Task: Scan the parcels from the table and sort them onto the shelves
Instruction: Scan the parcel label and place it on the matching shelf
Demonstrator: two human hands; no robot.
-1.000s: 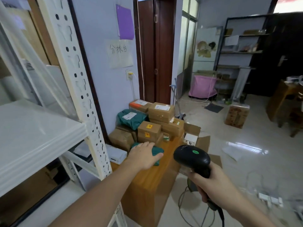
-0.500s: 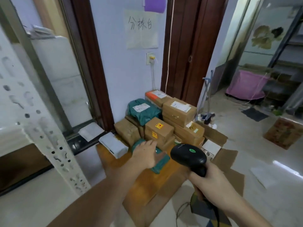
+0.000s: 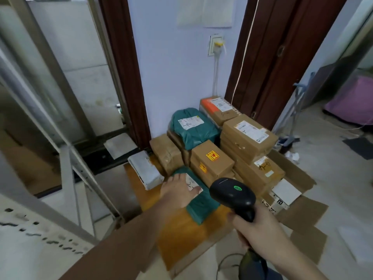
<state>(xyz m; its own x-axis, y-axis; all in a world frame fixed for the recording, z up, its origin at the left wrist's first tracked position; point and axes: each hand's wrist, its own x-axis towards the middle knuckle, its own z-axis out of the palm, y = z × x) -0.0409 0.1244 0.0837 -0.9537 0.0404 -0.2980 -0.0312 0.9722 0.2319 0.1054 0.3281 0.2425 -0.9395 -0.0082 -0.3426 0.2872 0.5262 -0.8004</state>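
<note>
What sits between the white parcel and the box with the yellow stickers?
In the head view, a tape-wrapped brown parcel stands between the white parcel and the stickered box, with the flat green bag under the left hand just in front.

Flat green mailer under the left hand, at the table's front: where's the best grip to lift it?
Pinch the green mailer by its near free end, coming from the table's front edge. It lies flat and soft; boxes crowd its far side, and the left hand rests over its label.
</note>
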